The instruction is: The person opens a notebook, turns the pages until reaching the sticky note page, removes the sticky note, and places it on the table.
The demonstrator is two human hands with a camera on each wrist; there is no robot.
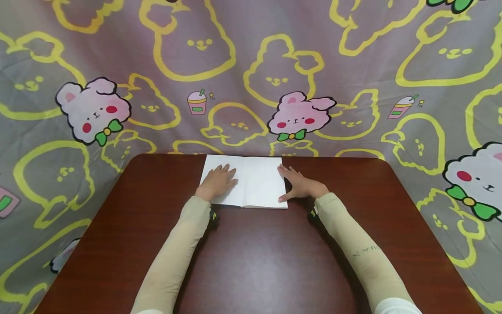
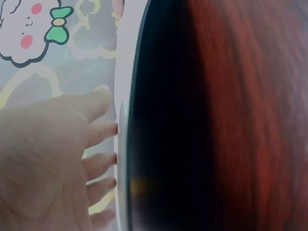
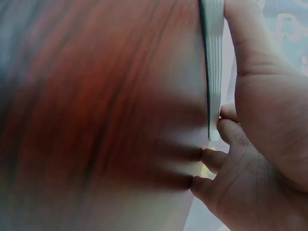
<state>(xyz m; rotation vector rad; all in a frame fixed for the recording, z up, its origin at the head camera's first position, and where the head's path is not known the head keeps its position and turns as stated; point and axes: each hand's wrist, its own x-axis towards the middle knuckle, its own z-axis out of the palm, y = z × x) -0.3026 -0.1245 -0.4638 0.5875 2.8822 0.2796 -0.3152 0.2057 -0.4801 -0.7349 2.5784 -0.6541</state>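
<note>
An open book with blank white pages [image 1: 260, 181] lies flat near the far edge of the table. My left hand [image 1: 218, 182] rests on its left page with the fingers spread and straight. In the left wrist view, the fingertips of my left hand [image 2: 53, 154] meet the page surface, seen edge-on. My right hand [image 1: 300, 183] is at the book's right edge, its thumb and index finger touching the right page. Seen in the right wrist view, my right hand [image 3: 260, 144] has its thumb on the page stack [image 3: 214, 62], while other fingertips reach the tabletop.
The dark reddish-brown wooden table [image 1: 259, 261] has rounded far corners. Behind it hangs a grey curtain [image 1: 235, 56] with yellow outlines and rabbit faces. Light sleeves cover both forearms, and a small dark device [image 1: 213, 216] sits under the left wrist.
</note>
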